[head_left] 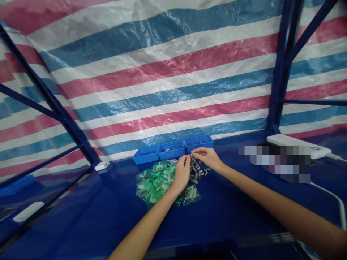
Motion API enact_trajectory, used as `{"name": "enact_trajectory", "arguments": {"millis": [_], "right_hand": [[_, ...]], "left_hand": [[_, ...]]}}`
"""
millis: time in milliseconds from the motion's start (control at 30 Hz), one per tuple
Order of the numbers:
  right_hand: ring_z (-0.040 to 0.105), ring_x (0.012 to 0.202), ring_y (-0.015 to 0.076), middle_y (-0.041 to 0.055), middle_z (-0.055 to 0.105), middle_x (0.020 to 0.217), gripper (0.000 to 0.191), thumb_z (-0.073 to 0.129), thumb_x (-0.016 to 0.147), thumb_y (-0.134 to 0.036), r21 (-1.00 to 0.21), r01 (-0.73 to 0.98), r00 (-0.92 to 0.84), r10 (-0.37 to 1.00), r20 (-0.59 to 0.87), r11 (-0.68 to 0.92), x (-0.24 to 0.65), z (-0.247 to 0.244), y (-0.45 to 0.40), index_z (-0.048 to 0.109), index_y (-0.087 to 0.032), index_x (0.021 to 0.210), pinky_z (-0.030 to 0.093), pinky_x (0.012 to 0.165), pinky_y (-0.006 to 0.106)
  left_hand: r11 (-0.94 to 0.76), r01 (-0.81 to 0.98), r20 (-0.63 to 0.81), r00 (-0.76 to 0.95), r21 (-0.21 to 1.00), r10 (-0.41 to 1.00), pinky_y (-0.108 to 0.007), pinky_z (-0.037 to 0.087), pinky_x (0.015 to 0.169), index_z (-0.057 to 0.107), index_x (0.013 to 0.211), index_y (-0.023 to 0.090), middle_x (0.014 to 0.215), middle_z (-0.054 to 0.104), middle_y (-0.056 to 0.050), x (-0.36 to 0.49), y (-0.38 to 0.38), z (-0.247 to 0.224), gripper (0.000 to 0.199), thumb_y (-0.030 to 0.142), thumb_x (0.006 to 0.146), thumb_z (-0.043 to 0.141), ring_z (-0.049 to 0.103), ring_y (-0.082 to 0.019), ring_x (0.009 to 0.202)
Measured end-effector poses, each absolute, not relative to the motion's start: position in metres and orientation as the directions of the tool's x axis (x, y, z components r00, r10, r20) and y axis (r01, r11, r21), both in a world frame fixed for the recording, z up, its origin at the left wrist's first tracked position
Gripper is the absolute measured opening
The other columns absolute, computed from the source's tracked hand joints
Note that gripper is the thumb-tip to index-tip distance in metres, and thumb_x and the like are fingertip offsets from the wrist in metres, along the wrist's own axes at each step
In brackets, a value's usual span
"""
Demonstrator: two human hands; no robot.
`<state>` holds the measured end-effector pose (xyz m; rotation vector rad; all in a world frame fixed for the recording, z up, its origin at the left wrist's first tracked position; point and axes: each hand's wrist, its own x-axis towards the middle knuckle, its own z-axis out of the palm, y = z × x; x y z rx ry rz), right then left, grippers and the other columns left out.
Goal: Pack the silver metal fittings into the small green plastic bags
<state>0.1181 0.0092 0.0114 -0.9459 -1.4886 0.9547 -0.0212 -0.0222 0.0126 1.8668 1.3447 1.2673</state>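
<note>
My left hand (182,171) is over the middle of the heap, its fingers bent and held together, with small dark metallic parts (195,171) beside it. To its right, my right hand (208,157) reaches in at the far side of those parts, thumb and fingers pinched. Whatever either hand holds is too small to make out. A pile of clear greenish plastic bags (155,184) with small metal pieces inside spreads to the left of my left hand. One such bag (190,195) lies just below the dark parts.
Behind the pile stand three blue bins: left bin (146,155), middle bin (171,151) and right bin (199,142). A white adapter (102,166) sits on the blue table (108,213). To the right are a white power strip (320,150) and a cable (332,195). Blue posts (282,72) and striped sheeting surround it.
</note>
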Motion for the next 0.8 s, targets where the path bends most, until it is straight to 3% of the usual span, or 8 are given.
{"name": "enact_trajectory", "arguments": {"millis": [267, 500, 600, 700, 800], "right_hand": [[0.062, 0.057, 0.0101, 0.0026, 0.066, 0.063, 0.010, 0.064, 0.070, -0.020, -0.986, 0.031, 0.098, 0.981, 0.165, 0.163, 0.141, 0.003, 0.028, 0.068, -0.013, 0.075, 0.049, 0.046, 0.015], [0.061, 0.054, 0.0110, 0.0041, 0.065, 0.059, 0.012, 0.067, 0.068, -0.023, -0.992, 0.113, 0.139, 0.987, 0.079, 0.064, 0.156, -0.002, 0.040, 0.069, -0.011, 0.069, 0.048, 0.043, 0.015], [0.066, 0.069, 0.0154, 0.0084, 0.069, 0.073, 0.018, 0.066, 0.070, -0.025, -0.992, 0.077, 0.098, 0.990, 0.104, 0.097, 0.158, 0.004, 0.039, 0.069, -0.011, 0.081, 0.050, 0.045, 0.016], [0.064, 0.093, 0.0178, 0.0084, 0.065, 0.109, 0.040, 0.065, 0.072, -0.028, -0.971, -0.043, -0.039, 0.971, 0.237, 0.235, 0.157, 0.012, 0.034, 0.062, -0.021, 0.111, 0.055, 0.058, 0.020], [0.062, 0.097, 0.0188, 0.0071, 0.055, 0.126, 0.050, 0.065, 0.071, -0.033, -0.934, 0.060, -0.136, 0.930, 0.343, 0.353, 0.157, 0.015, 0.031, 0.056, -0.026, 0.119, 0.055, 0.058, 0.022]], "left_hand": [[-0.273, 0.359, 0.271, 0.058, 0.893, 0.961, -0.023, 0.037, 0.064, 0.057, 0.083, 0.017, 0.072, 0.052, 0.001, -0.019, -0.023, 0.013, 0.020, 0.032, 0.082, 0.043, 0.047, -0.011, 0.064], [-0.321, 0.387, 0.314, 0.083, 0.865, 0.946, -0.022, 0.037, 0.062, 0.056, 0.081, 0.018, 0.069, 0.052, 0.002, -0.017, -0.024, 0.011, 0.014, 0.024, 0.080, 0.044, 0.046, -0.011, 0.061], [-0.377, 0.445, 0.368, 0.109, 0.812, 0.923, -0.023, 0.037, 0.065, 0.056, 0.079, 0.018, 0.071, 0.053, 0.002, -0.017, -0.025, 0.010, 0.013, 0.023, 0.079, 0.044, 0.047, -0.011, 0.064], [-0.377, 0.466, 0.371, 0.109, 0.801, 0.922, -0.023, 0.037, 0.066, 0.057, 0.078, 0.017, 0.071, 0.054, 0.001, -0.018, -0.025, 0.010, 0.013, 0.022, 0.079, 0.044, 0.047, -0.011, 0.065], [-0.359, 0.450, 0.353, 0.101, 0.818, 0.930, -0.023, 0.037, 0.066, 0.056, 0.077, 0.017, 0.070, 0.054, 0.002, -0.019, -0.024, 0.010, 0.013, 0.021, 0.079, 0.044, 0.047, -0.011, 0.064]]}}
